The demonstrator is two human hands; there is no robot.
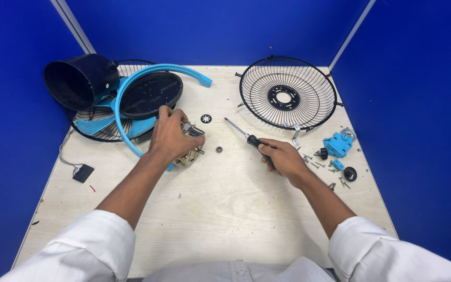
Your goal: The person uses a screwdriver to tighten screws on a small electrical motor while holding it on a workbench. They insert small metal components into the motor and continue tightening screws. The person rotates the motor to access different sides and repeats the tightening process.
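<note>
Right hand [284,158] fingers closed round screwdriver [246,135] (tip angled up-left), left hand [169,136] gripping fan motor [191,148] on table [225,209]

No packages, labels, signs or screens show anywhere in the view: nothing of the kind lies on the tabletop [220,209], and the plain blue walls [210,26] around it carry none either.

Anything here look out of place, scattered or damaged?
Nothing looks damaged. Small metal screws lie scattered loose near the table's right edge beside a blue plastic part. The left hand holds the motor; the right hand holds a black-handled screwdriver.
</note>
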